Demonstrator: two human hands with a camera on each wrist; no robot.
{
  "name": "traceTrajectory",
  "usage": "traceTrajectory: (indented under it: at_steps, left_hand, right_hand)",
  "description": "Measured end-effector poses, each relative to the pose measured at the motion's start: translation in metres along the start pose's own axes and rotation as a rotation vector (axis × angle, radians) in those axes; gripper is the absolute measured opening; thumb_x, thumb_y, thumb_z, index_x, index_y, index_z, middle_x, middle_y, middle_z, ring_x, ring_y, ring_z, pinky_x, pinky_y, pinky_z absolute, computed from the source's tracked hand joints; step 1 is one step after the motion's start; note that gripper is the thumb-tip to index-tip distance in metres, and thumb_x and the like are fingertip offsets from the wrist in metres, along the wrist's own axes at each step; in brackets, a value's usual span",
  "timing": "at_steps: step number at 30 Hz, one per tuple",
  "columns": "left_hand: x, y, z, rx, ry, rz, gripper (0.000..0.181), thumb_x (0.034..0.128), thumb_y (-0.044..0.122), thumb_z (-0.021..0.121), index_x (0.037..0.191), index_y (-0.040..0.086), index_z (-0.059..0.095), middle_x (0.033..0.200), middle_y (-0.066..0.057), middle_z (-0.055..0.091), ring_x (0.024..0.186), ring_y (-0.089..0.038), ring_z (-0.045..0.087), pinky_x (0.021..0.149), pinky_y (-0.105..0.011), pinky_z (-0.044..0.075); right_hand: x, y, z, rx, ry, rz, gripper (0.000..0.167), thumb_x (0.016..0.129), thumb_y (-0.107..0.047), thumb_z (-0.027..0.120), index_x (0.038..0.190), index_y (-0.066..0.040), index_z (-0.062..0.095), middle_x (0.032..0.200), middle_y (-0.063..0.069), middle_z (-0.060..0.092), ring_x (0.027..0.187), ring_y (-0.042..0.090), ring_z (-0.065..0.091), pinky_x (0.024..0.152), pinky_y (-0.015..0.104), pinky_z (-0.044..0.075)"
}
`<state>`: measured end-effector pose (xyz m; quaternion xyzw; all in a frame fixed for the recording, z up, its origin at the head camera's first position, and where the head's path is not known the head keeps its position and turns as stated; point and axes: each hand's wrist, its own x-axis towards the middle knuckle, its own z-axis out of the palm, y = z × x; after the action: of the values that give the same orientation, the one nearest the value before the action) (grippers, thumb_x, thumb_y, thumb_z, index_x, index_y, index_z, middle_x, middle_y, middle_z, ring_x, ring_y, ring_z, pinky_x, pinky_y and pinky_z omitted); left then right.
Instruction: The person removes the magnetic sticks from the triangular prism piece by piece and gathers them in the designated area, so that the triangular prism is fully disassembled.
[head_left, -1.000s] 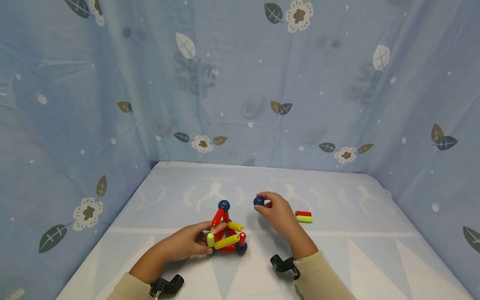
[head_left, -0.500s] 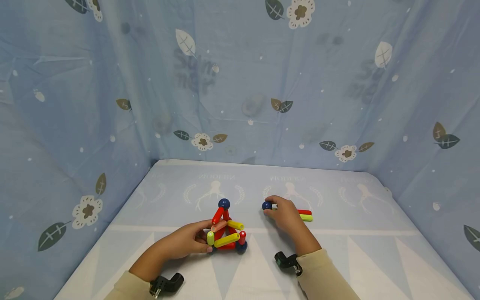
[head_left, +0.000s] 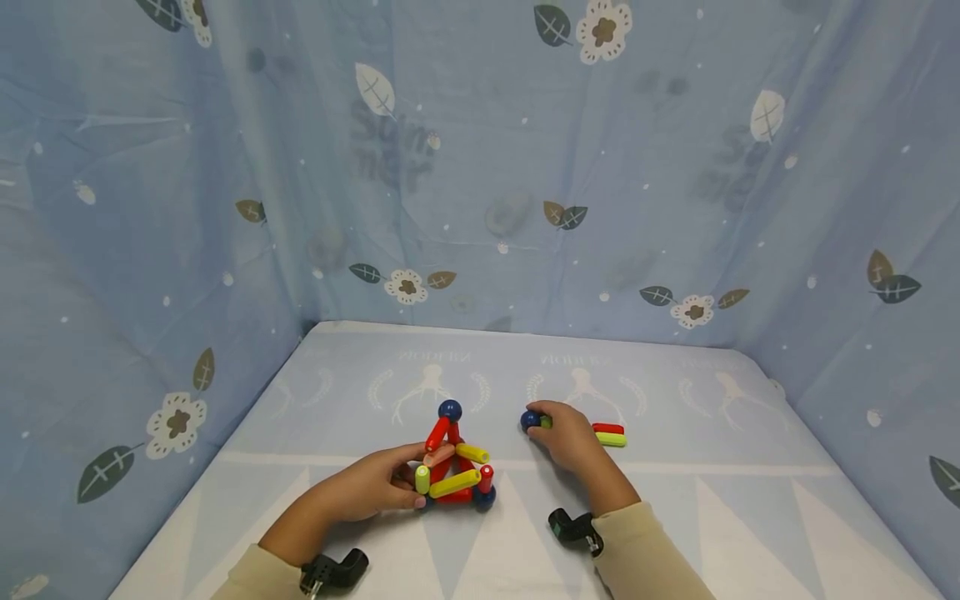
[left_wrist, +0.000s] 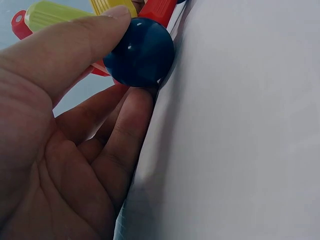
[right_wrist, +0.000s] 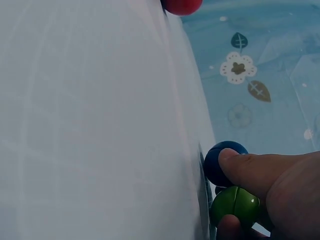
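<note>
Since the earliest head frame, the right hand has shifted right and slightly lower in the picture with its blue ball, and a bit of green now shows beside that ball; the left hand and the rod-and-ball structure look unchanged at lower centre.

The right hand pinches the blue ball, thumb laid on it. The right wrist view shows a green ball just beneath, with a fingertip against it; whether it is gripped or only touched, I cannot tell. The left hand pinches the blue corner ball at the structure's lower left, thumb above and fingers below.

A red rod and a lime rod lie side by side on the surface, right of the right hand.

To manage the two balls well, I would keep them low over the surface and press evenly from both sides, so neither rolls off. The left hand should only steady its corner: squeezing hard or tugging could pull joints apart, particularly if they are magnetic.
</note>
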<state>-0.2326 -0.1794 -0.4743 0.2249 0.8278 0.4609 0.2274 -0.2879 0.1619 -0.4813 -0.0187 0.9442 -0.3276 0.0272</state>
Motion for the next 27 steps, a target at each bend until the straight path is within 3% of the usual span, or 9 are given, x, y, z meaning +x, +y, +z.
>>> traceTrajectory:
  at_steps: [8,14,16,19,21,27]
  left_hand:
    - [-0.008,-0.002,-0.003,0.031,0.020,0.002,0.073,0.0899,0.023,0.085,0.154,0.024,0.051,0.119,-0.002,0.069,0.103,-0.020,0.065,0.087,-0.035,0.058]
    - [-0.009,-0.004,-0.003,0.021,0.023,-0.003,0.071,0.0897,0.024,0.085,0.153,0.026,0.053,0.122,-0.001,0.069,0.105,-0.019,0.067,0.091,-0.037,0.059]
    - [-0.010,-0.005,-0.003,0.025,0.022,0.006,0.074,0.0899,0.024,0.085,0.155,0.026,0.051,0.122,-0.001,0.069,0.105,-0.019,0.067,0.090,-0.036,0.059]
    - [-0.011,-0.005,-0.003,0.034,0.025,0.017,0.075,0.0900,0.024,0.085,0.156,0.023,0.049,0.121,-0.002,0.069,0.104,-0.020,0.066,0.087,-0.035,0.059]
    - [-0.012,-0.004,-0.003,0.048,0.031,0.026,0.077,0.0898,0.023,0.085,0.157,0.022,0.048,0.121,-0.002,0.070,0.103,-0.020,0.066,0.085,-0.035,0.058]
    - [-0.005,-0.002,-0.001,0.048,0.016,0.060,0.075,0.0907,0.025,0.085,0.156,0.028,0.049,0.127,0.000,0.069,0.105,-0.016,0.068,0.088,-0.031,0.059]
  right_hand:
    - [0.004,-0.009,0.003,0.028,0.006,-0.009,0.053,0.096,-0.025,0.078,0.147,-0.027,0.062,0.154,0.006,0.056,0.146,0.036,0.046,0.115,0.060,0.040]
    - [-0.006,-0.029,-0.001,0.097,0.222,-0.049,0.038,0.099,-0.025,0.073,0.136,-0.021,0.070,0.150,0.005,0.059,0.136,0.035,0.044,0.107,0.053,0.047]
    - [-0.012,-0.041,-0.002,0.150,0.250,-0.058,0.031,0.100,-0.026,0.072,0.130,-0.021,0.072,0.143,0.004,0.063,0.131,0.032,0.047,0.105,0.052,0.048]
    - [-0.023,-0.062,-0.001,0.216,0.215,-0.105,0.025,0.100,-0.027,0.072,0.125,-0.023,0.073,0.130,-0.001,0.068,0.123,0.026,0.055,0.100,0.048,0.052]
    - [-0.031,-0.075,-0.001,0.238,0.159,-0.177,0.025,0.100,-0.027,0.073,0.125,-0.023,0.072,0.122,-0.003,0.069,0.117,0.023,0.059,0.096,0.045,0.055]
    - [-0.056,-0.104,-0.001,0.089,-0.009,-0.446,0.029,0.100,-0.027,0.073,0.128,-0.023,0.070,0.110,-0.007,0.069,0.102,0.015,0.062,0.084,0.033,0.056]
